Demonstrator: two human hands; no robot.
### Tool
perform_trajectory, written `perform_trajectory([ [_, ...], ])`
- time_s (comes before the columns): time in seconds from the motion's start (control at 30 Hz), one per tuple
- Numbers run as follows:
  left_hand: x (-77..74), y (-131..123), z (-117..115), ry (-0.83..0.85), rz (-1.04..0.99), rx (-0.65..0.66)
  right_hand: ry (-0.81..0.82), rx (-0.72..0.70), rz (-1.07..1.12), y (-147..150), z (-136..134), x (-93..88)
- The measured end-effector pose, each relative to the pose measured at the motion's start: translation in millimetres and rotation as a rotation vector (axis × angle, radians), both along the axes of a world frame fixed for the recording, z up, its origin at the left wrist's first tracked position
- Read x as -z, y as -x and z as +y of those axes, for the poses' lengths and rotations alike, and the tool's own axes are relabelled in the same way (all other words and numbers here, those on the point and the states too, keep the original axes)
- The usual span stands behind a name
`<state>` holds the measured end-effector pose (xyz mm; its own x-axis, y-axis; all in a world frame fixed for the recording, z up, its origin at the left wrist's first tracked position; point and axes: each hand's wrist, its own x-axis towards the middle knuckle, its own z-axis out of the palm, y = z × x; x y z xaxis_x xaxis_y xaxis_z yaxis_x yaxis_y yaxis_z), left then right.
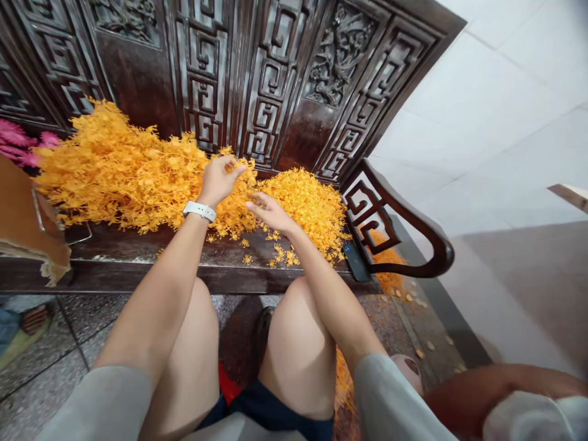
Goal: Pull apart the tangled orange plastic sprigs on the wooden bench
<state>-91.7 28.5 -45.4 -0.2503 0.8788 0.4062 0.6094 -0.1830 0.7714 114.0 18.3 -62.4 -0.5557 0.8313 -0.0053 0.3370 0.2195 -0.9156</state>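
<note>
Yellow flowers (pixel 133 171) lie heaped along the carved backrest (pixel 138 76). Before it, left hand (pixel 218 180) and right hand (pixel 272 214) curl part-open; any hold is unclear.

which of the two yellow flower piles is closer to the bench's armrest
The smaller right pile, beside the armrest; the larger left pile is taller and stretches to the pink flowers.

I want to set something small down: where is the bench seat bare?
A mostly bare strip runs along the front of the bench, bordered by the cardboard, the large yellow pile and the left forearm. Crowded: behind it, under that pile, and rightward, with scattered bits, the smaller pile and the phone.
</note>
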Motion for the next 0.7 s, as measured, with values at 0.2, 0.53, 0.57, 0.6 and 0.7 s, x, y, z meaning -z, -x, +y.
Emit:
perform_trajectory([
  [0.2,-1.2,-17,-8,0.06,-0.055,0.373,0.231,0.245,0.373,15,4,-1.0],
  [0.53,16.1,5,-11,0.376,0.43,0.291,0.061,0.415,0.44,-5,21,5.6],
  [0.57,21.1,6,-11,0.369,0.431,0.25,0.038,0.445,0.452,-8,24,3.3],
  [0.6,25.8,8,-12,0.341,0.417,0.197,0.024,0.48,0.465,-11,25,0.8],
  [0.7,35.7,14,-12,0.233,0.328,-0.016,0.0,0.577,0.493,-21,26,-7.5],
])
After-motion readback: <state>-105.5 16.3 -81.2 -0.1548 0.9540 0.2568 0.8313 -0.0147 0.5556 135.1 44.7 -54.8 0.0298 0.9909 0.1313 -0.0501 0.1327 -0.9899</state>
